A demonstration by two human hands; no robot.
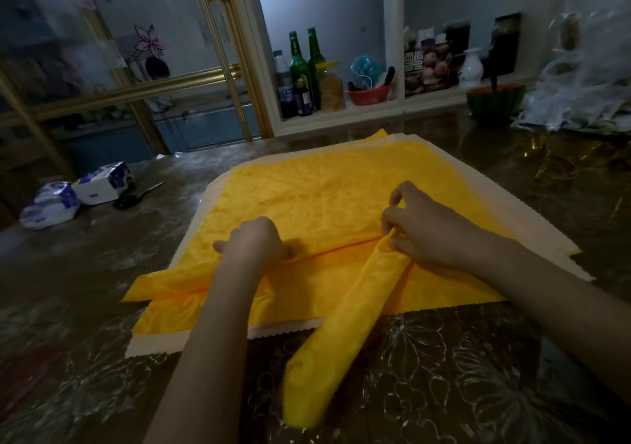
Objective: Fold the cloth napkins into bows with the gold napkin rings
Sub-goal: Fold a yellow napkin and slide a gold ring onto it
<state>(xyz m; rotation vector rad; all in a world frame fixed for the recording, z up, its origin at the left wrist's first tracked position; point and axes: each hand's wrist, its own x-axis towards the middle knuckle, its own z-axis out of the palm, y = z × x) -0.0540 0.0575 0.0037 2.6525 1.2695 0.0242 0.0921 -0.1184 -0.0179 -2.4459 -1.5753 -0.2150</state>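
A stack of cloth napkins (307,190) lies on the table, yellow on top with cream ones (546,238) showing at the edges. On it lies a yellow napkin folded into a long strip (341,324); one end runs left along the stack, the other bends toward me over the front edge. My right hand (420,225) pinches the strip at the bend. My left hand (256,238) holds the strip's left part down, fingers curled on the fabric. Several gold napkin rings (555,170) lie on the table at the right.
Two tissue packs (75,194) and dark scissors (131,199) lie at the left. A green bowl (495,102) and crumpled plastic wrap (580,95) sit far right. Bottles (300,67) and jars fill the shelf behind. The table has a flower-patterned cover (444,375).
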